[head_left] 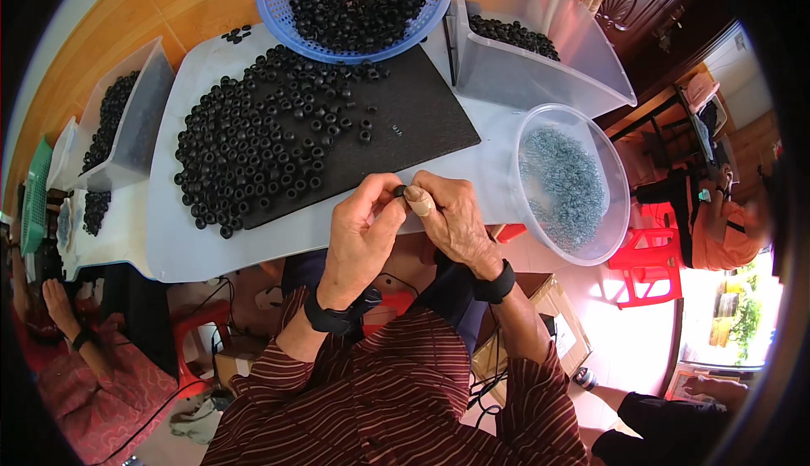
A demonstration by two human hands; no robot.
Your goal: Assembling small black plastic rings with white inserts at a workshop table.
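Observation:
Pinched between the thumb and fingertips of my left hand [368,231] is a small round black piece [400,190], mostly hidden by the fingers. My right hand [456,217] is closed against the same piece, its thumb wrapped in tan tape. Both hands meet at the table's front edge, just in front of a black mat [422,120]. A large heap of black ring-shaped pieces [245,141] covers the mat's left side and the table beside it. A few tiny shiny bits [396,130] lie on the bare mat.
A blue colander [268,10] of black pieces stands at the back. Clear bins [540,70] flank it. A round clear tub [620,204] with tiny pale-blue pieces sits right. A red stool [645,268], cardboard box [561,331] and other people [110,382] are around the table [202,255].

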